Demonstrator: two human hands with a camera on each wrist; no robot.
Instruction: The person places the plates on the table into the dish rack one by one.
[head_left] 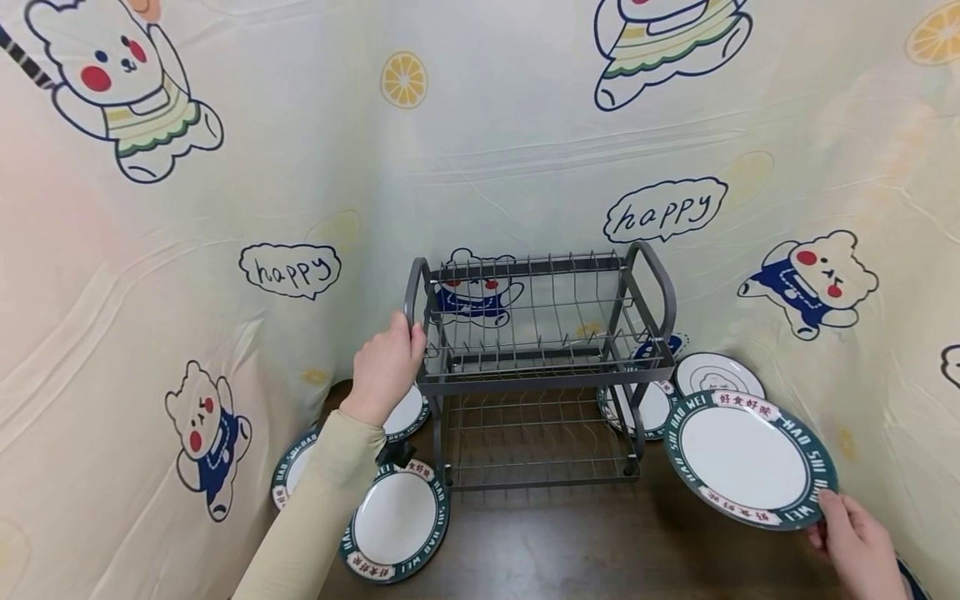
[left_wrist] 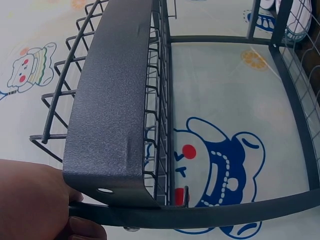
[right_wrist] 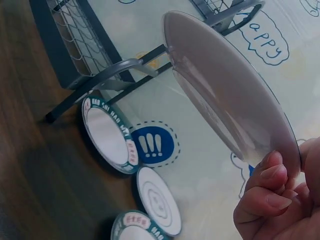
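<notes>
My left hand grips the left side frame of a grey two-tier dish rack. The left wrist view shows its fingers curled round the rack's dark metal bar. Off to the right, my right hand holds a white plate with a green lettered rim. The thumb lies on top of the rim. In the right wrist view the plate's pale underside shows, with bent fingertips beneath its edge. This plate is tilted and raised beside the rack, apart from it.
Left of the rack lie several green-rimmed plates, partly behind my left forearm. Behind the held plate are another green-rimmed plate and a white plate with a line drawing. A printed cloth hangs round the brown table.
</notes>
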